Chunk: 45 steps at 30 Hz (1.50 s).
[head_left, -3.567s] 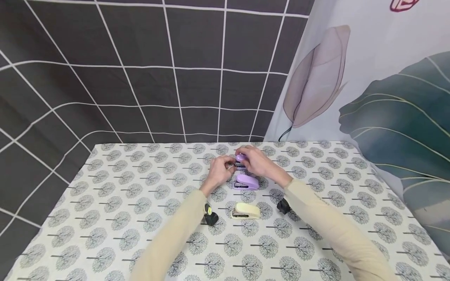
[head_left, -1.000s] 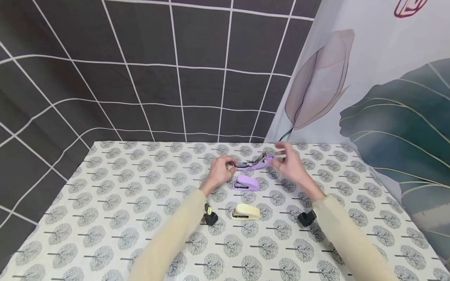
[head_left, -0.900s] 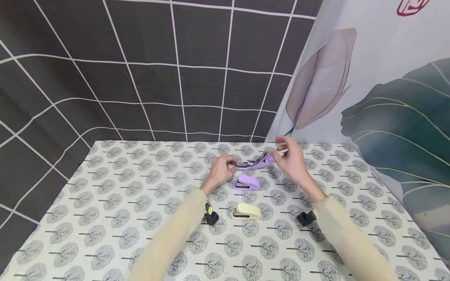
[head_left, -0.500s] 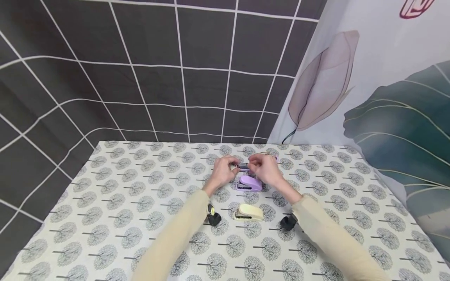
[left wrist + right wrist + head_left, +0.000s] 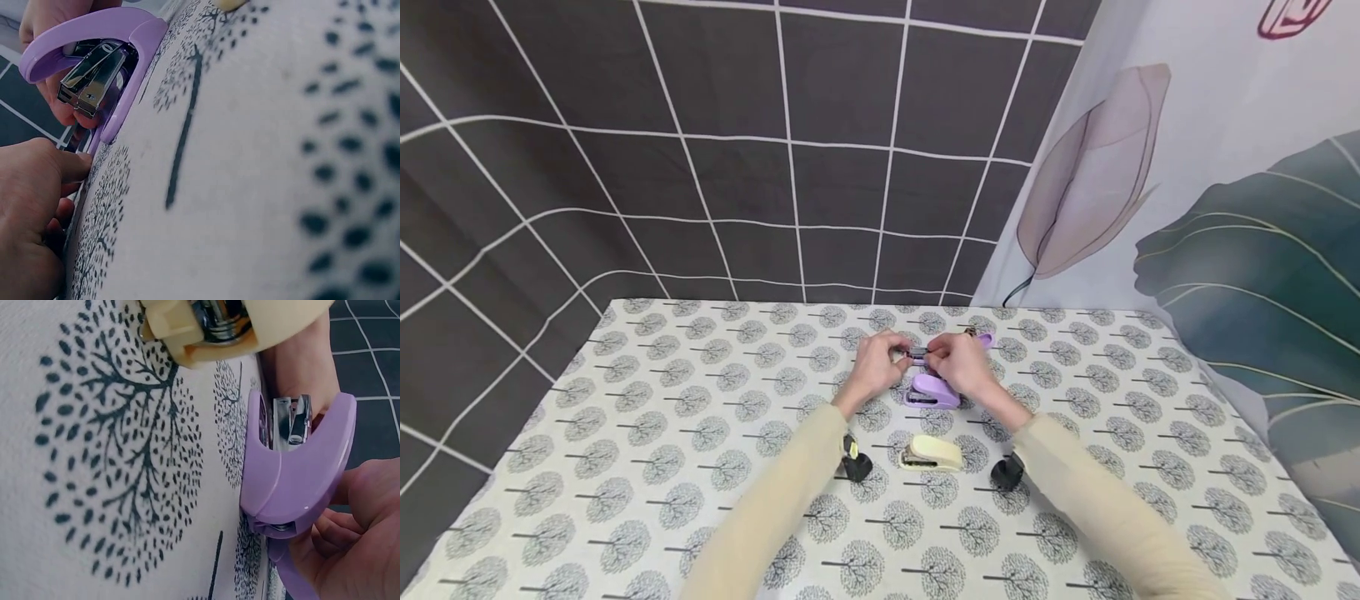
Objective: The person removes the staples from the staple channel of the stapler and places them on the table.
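1 lilac plastic stapler with metal channel (image 5: 918, 353), unfolded. Position: far part of the bench, between the 2 hands. Metal shows between the fingers; a lilac end protrudes beyond the right hand; the middle is hidden.

1 left hand (image 5: 877, 362): thumb and fingers clamped on the left end of the unfolded stapler.

1 right hand (image 5: 961, 363): fingers curled, thumb and fingertips pinched together on the metal channel; cannot tell whether anything small sits between them.

1 bench (image 5: 647, 533), covered in white cloth with grey tree print. Far edge just beyond the hands; wide stretches of cloth to left and right.

1 closed lilac stapler, rounded, glossy (image 5: 932, 392): upright, just nearer than the unfolded stapler, close beside the right hand; it screens much of the work in both wrist views.

1 closed pale-yellow stapler (image 5: 931, 454): upright, nearer still, between the forearms.

2 cream sleeves (image 5: 775, 492), a black wrist camera at each.

1 dark grey curtain with white grid (image 5: 722, 100): behind the far edge.

1 pale leaf-print hanging (image 5: 1090, 183): right of the curtain.
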Motion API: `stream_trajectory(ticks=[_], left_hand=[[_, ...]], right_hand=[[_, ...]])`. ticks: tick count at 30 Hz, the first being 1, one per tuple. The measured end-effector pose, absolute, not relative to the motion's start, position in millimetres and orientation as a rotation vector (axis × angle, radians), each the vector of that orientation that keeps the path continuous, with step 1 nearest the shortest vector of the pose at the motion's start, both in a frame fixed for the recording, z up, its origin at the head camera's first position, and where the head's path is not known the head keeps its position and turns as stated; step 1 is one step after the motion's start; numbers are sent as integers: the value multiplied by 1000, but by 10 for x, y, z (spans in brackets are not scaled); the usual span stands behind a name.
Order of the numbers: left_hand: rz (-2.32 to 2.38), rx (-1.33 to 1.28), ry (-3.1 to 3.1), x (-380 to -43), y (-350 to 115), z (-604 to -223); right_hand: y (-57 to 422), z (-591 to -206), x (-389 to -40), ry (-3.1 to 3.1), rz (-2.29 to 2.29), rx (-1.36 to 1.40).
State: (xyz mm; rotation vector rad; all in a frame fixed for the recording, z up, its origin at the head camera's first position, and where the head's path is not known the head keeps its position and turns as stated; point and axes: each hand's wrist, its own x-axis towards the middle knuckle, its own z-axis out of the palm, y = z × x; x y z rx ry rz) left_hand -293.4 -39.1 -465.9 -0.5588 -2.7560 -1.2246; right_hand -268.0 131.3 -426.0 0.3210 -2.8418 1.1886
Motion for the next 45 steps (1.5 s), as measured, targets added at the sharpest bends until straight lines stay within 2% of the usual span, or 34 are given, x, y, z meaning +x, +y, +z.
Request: stream_trajectory(ticks=[18, 32, 41, 45], left_hand=[[-1213, -568, -2774, -2941, -380, -4659], [-1237, -565, -2765, -2944, -378, -4667], [-1213, -563, -2754, -2941, -378, -4671], [-1220, -558, -2748, -2930, -373, -4668]], right_hand=[[1258, -4300, -2686, -2847, 1221, 253], [1182, -4272, -2697, -2748, 1732, -157], [1157, -4294, -2690, -2660, 1787, -152], [1131, -4300, -2686, -2680, 1639, -72]])
